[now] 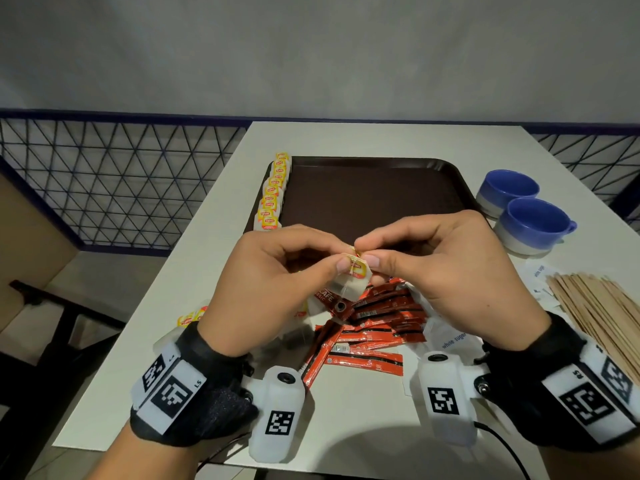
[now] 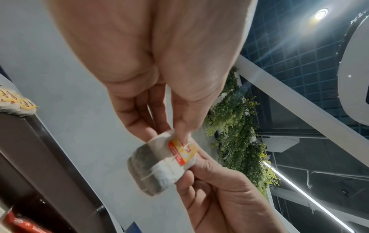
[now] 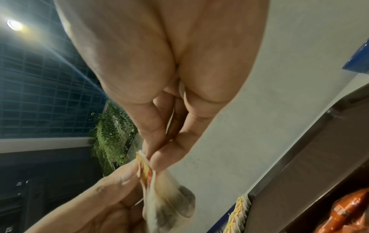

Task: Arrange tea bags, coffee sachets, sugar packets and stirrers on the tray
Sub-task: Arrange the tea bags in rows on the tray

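Both hands meet above the near edge of the dark brown tray [image 1: 374, 195]. My left hand [image 1: 346, 259] and right hand [image 1: 367, 252] pinch one tea bag [image 1: 355, 271] by its top and yellow tag, and the pouch hangs below. The left wrist view shows the tea bag [image 2: 159, 164] held at its tag between fingers of both hands. From the right wrist, the tea bag [image 3: 167, 205] dangles under my pinching fingertips [image 3: 157, 162]. A row of tea bags [image 1: 273, 192] lies along the tray's left edge. Red coffee sachets [image 1: 374, 320] are heaped under the hands.
White sugar packets [image 1: 450, 337] lie right of the sachets, and a fan of wooden stirrers [image 1: 595, 306] lies at the far right. Two blue cups [image 1: 519, 209] stand right of the tray. A few loose tea bags [image 1: 190, 318] sit by my left wrist on the white table [image 1: 346, 410].
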A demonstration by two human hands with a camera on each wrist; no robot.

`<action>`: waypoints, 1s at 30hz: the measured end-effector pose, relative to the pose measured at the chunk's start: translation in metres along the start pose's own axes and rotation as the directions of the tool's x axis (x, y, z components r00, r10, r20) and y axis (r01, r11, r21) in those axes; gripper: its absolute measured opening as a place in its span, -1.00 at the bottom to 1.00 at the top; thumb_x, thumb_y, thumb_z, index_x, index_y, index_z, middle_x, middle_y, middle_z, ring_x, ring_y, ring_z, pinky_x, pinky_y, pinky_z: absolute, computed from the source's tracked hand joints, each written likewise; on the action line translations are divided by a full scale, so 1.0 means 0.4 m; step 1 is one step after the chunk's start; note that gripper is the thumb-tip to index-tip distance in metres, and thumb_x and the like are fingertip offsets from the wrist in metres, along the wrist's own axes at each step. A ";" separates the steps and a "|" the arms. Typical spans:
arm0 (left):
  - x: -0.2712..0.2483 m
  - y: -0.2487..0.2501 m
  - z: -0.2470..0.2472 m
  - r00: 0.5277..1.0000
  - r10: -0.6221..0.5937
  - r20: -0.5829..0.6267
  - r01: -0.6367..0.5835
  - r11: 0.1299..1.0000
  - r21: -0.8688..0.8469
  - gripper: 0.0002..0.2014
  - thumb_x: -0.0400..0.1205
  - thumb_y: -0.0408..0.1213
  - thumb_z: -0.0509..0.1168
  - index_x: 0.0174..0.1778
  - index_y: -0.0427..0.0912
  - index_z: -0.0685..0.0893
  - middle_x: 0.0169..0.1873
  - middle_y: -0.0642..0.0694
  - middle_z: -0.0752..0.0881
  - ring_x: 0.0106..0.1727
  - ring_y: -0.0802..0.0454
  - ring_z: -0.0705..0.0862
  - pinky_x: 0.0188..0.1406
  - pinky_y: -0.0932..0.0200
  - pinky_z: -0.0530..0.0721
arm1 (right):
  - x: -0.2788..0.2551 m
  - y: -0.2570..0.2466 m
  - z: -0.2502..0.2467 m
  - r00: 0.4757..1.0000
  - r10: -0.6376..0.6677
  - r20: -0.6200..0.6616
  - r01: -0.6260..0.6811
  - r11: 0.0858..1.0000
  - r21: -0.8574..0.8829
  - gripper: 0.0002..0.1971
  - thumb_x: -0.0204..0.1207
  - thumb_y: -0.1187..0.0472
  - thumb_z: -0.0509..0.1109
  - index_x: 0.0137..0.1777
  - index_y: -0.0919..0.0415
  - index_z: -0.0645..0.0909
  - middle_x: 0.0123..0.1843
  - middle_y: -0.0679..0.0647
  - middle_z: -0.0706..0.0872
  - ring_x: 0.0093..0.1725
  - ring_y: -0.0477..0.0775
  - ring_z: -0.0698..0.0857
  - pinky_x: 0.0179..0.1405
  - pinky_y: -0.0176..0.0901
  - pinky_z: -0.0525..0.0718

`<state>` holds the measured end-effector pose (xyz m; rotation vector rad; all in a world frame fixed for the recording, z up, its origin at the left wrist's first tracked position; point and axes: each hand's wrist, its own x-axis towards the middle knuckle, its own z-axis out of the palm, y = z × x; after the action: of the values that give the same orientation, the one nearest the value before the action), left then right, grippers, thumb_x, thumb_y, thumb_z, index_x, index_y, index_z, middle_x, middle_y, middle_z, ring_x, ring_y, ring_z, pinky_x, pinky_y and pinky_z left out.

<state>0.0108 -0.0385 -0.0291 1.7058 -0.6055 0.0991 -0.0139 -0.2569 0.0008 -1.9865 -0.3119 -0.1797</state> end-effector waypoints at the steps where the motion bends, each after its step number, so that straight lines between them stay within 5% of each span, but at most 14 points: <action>1: -0.001 0.002 0.002 1.000 -0.007 -0.015 0.007 1.000 -0.002 -0.89 0.62 -0.41 0.53 0.02 -0.18 0.90 -0.06 -0.05 0.90 0.06 -0.12 0.86 0.02 0.06 0.79 | 0.000 -0.001 0.000 1.000 -0.005 0.001 0.005 1.000 -0.010 -0.85 0.50 0.19 0.65 0.00 -0.07 0.90 -0.12 -0.24 0.90 -0.02 -0.21 0.86 0.06 -0.25 0.81; 9: -0.002 0.013 0.009 0.990 -0.052 -0.131 0.049 0.998 -0.029 -0.71 0.53 -0.43 0.59 0.11 -0.02 0.88 -0.08 0.01 0.91 0.03 0.02 0.89 0.08 0.09 0.84 | -0.003 -0.006 0.003 1.000 -0.007 -0.001 0.007 0.997 0.077 -0.86 0.53 0.28 0.62 0.02 0.06 0.90 -0.11 -0.12 0.92 -0.07 -0.12 0.89 -0.04 -0.33 0.81; 14: -0.006 0.013 0.005 0.985 -0.053 -0.167 0.046 0.998 -0.047 -0.72 0.51 -0.46 0.59 0.10 -0.11 0.85 -0.15 -0.06 0.91 -0.03 -0.02 0.90 0.03 0.09 0.85 | -0.006 -0.009 0.012 1.000 -0.028 -0.005 0.028 0.991 0.132 -0.87 0.56 0.27 0.60 0.06 0.12 0.89 -0.10 -0.01 0.92 -0.08 0.04 0.90 -0.03 -0.14 0.86; 19: -0.025 0.027 -0.027 0.995 -0.083 -0.055 0.083 0.997 -0.001 -0.69 0.51 -0.43 0.59 0.16 -0.16 0.81 -0.12 -0.10 0.91 -0.01 -0.08 0.90 0.10 -0.02 0.85 | -0.003 -0.014 0.029 0.999 -0.043 -0.004 0.043 0.998 0.046 -0.89 0.45 0.21 0.69 -0.05 0.06 0.90 -0.17 -0.06 0.90 -0.11 -0.03 0.88 -0.04 -0.10 0.86; 22: -0.050 0.039 -0.104 0.983 -0.171 0.070 0.162 0.979 0.120 -0.63 0.51 -0.37 0.59 0.24 -0.09 0.79 -0.02 -0.07 0.89 0.05 -0.11 0.86 0.22 -0.05 0.80 | -0.006 -0.012 0.032 1.000 -0.023 0.007 0.023 0.998 0.063 -0.90 0.42 0.23 0.70 -0.09 0.05 0.90 -0.18 -0.02 0.90 -0.12 0.03 0.89 -0.02 0.04 0.88; 30: -0.156 0.038 -0.294 0.910 -0.410 0.063 0.311 0.774 0.551 -0.80 0.57 -0.22 0.58 0.04 0.16 0.83 -0.02 0.15 0.86 0.00 0.11 0.82 0.05 -0.05 0.76 | -0.003 0.000 0.065 0.995 0.092 0.044 -0.096 0.990 0.107 -0.90 0.39 0.23 0.71 -0.16 0.01 0.91 -0.18 0.05 0.91 -0.17 0.12 0.91 -0.01 0.23 0.89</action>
<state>-0.0189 0.0910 -0.0121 2.3701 -0.3813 -0.1878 -0.0155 -0.2337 -0.0104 -1.8939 -0.2478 -0.0623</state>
